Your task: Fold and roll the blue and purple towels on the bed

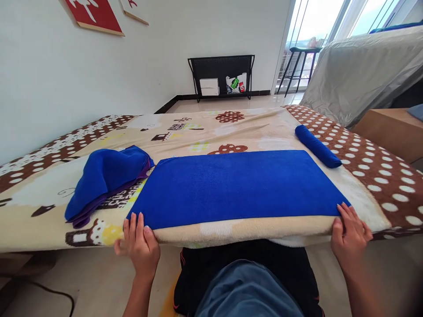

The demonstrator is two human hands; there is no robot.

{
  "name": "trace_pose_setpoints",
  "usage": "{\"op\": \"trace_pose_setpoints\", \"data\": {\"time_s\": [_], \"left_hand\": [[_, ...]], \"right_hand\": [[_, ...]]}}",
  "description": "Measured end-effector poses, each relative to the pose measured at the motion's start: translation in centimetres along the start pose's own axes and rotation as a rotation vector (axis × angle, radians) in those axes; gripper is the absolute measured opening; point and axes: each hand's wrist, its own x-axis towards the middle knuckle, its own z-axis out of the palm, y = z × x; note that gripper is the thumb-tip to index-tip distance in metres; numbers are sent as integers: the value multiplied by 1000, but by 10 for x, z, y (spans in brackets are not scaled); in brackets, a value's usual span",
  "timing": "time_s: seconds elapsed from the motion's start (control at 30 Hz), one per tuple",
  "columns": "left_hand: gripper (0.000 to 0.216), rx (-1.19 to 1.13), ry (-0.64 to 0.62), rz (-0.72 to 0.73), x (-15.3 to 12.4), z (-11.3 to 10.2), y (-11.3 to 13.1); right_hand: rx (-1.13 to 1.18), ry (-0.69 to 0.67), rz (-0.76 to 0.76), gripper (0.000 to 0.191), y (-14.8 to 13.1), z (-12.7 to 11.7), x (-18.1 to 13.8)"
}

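Observation:
A blue towel (238, 185) lies flat and folded into a long rectangle on a patterned blanket (205, 127), close to its near edge. My left hand (138, 243) rests with fingers stretched on the towel's near left corner. At the near right corner my right hand (350, 230) lies the same way, fingers flat on the towel's edge. Neither hand grips anything.
A heap of blue and purple towels (105, 178) sits to the left. A rolled blue towel (317, 146) lies at the far right. Behind stand a black rack (221, 75) by the wall, a covered piece of furniture (363, 70) and a wooden block (390, 127).

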Motion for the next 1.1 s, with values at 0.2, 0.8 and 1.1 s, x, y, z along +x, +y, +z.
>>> {"op": "trace_pose_setpoints", "data": {"time_s": [0.2, 0.8, 1.1], "left_hand": [[45, -127, -152, 270, 42, -11, 81], [48, -38, -959, 454, 136, 155, 245], [38, -59, -810, 429, 155, 183, 270]], "right_hand": [[183, 5, -88, 26, -76, 2, 47], [288, -391, -523, 36, -236, 13, -23], [331, -354, -477, 34, -238, 16, -27]]}}
